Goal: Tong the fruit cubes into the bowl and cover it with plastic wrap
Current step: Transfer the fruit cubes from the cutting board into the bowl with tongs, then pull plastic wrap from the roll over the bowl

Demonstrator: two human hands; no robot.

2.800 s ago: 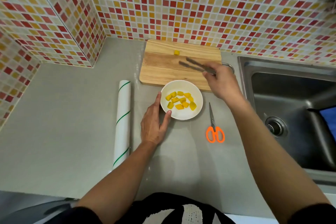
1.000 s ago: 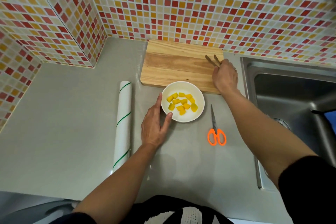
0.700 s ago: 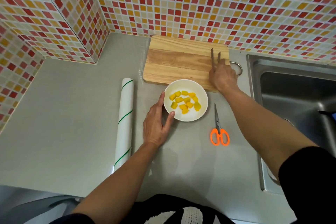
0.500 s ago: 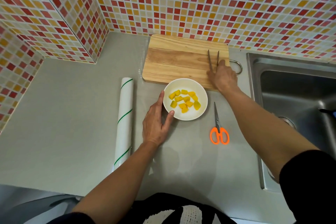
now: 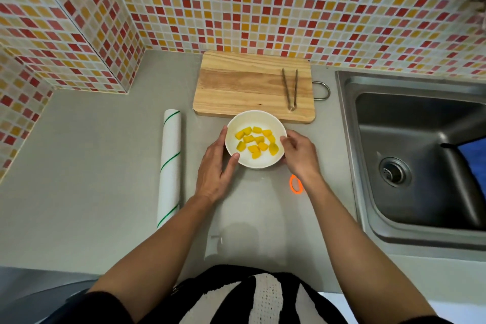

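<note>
A white bowl (image 5: 259, 119) on the grey counter holds several yellow fruit cubes (image 5: 255, 142). My left hand (image 5: 214, 168) cups the bowl's left side, thumb and fingers against its wall. My right hand (image 5: 299, 154) touches the bowl's right rim with its fingertips. The metal tongs (image 5: 290, 89) lie by themselves on the right part of the wooden cutting board (image 5: 242, 87), which carries no fruit. A white roll of plastic wrap (image 5: 170, 163) with green stripes lies left of the bowl, untouched.
Orange-handled scissors (image 5: 295, 184) lie under my right wrist, mostly hidden. A steel sink (image 5: 410, 155) fills the right side. Mosaic tiled walls close off the back and the left corner.
My right hand carried the last cube into the bowl, laid the tongs down on the board's right side, then came back to the bowl's right rim. My left hand stayed on the bowl.
</note>
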